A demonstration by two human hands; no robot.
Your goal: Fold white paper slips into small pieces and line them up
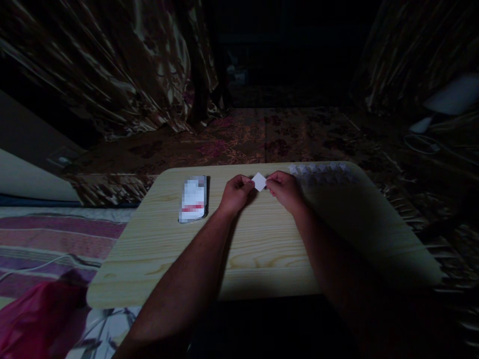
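Note:
A small white square of paper [259,182], turned like a diamond, is held just above the wooden table [269,239]. My left hand [238,191] pinches its left corner between thumb and fingers. At the opposite corner, my right hand [283,188] grips it the same way. Beyond my right hand, several small pale folded pieces [322,173] sit in two rows near the table's far edge; they look like paper, but the dim light hides their detail.
A phone [193,199] with a lit, blurred screen lies on the table's left part. Patterned curtains [149,65] hang behind. A white lamp [449,97] stands at the far right. Striped bedding [56,239] and a pink cloth [41,319] are on the left.

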